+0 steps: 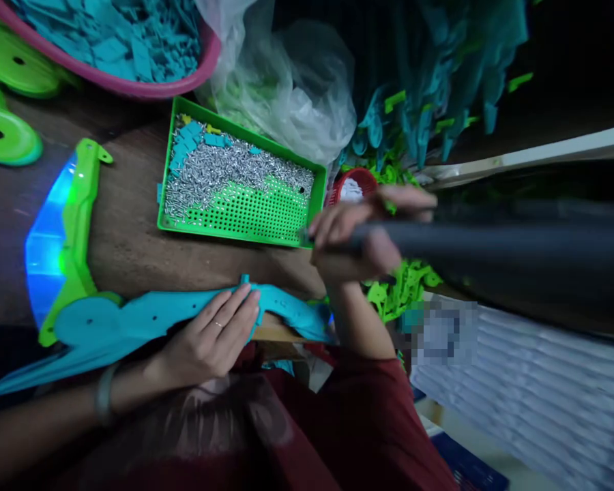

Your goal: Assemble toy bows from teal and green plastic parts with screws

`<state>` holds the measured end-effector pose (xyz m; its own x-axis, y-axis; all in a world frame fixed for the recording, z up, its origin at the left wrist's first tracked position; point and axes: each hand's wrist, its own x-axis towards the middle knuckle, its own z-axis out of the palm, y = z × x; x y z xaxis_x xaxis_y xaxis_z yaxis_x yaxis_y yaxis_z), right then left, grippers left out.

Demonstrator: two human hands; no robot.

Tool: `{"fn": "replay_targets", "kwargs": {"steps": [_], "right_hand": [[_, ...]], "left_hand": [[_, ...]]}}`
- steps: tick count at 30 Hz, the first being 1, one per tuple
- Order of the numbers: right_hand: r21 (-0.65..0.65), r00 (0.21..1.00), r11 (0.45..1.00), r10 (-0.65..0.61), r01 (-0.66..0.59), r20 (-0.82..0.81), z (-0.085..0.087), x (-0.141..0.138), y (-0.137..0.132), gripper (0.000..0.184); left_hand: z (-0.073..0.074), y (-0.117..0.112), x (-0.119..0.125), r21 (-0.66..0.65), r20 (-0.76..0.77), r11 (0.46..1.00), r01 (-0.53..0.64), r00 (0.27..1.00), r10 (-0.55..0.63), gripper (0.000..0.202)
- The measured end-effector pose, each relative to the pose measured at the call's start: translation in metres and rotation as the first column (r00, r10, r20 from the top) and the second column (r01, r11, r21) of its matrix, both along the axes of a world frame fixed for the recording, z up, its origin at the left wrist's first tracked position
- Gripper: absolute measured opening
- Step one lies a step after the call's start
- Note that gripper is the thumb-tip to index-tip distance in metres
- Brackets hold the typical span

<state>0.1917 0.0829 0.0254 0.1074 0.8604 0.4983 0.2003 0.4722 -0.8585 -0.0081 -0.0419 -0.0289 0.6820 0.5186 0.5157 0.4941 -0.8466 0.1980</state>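
My left hand (215,335) is laid over a long teal plastic part (138,310), fingers close together across its top and thumb hidden. The part lies along the near edge of the table, with a small peg standing up beyond my fingertips. In my right hand (351,232) is a dark electric screwdriver (440,235), blurred by motion. Its tip points left, over the near right corner of a green perforated tray (245,235). Many small silver screws (225,164) lie in that tray, with teal and yellow pieces among them.
A pink basin (133,87) of teal pieces stands at the back left, beside a clear plastic bag (307,102). A green part with a lit blue panel (48,245) lies left. A red basket (361,179) and green pieces (404,290) are right; teal parts (430,102) are piled behind.
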Motion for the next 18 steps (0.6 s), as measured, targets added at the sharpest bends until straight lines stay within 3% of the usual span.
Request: {"fn": "replay_targets", "kwargs": {"steps": [1,2,5,14,17,18], "right_hand": [[0.115,0.99,0.992,-0.04,0.056,-0.132,-0.003,-0.001,0.023,0.027],[0.146,0.982,0.984,-0.072,0.099,-0.175,-0.008,-0.003,0.043,0.026],[0.129,0.972,0.976,-0.15,0.175,-0.181,-0.024,-0.009,0.074,0.028],[0.123,0.981,0.984,-0.108,0.128,-0.162,-0.043,-0.006,0.076,0.032],[0.156,0.975,0.975,-0.127,0.156,-0.185,-0.033,-0.011,0.075,0.023],[0.166,0.971,0.971,-0.138,0.171,-0.193,-0.025,-0.013,0.07,0.02]], "left_hand": [[0.001,0.0,0.005,0.003,-0.014,1.0,-0.009,1.0,0.009,0.041],[0.002,0.0,0.009,0.002,-0.026,1.0,-0.014,1.0,0.014,0.042],[0.003,0.001,0.014,-0.012,-0.053,1.0,-0.011,0.999,0.011,0.044],[0.001,0.002,0.014,-0.082,-0.02,0.996,0.041,0.999,-0.043,0.045],[0.014,-0.006,-0.011,-0.032,0.083,0.977,0.209,0.975,-0.205,0.037],[0.021,-0.012,-0.026,-0.083,0.124,0.973,0.215,0.971,-0.204,0.037]]}}
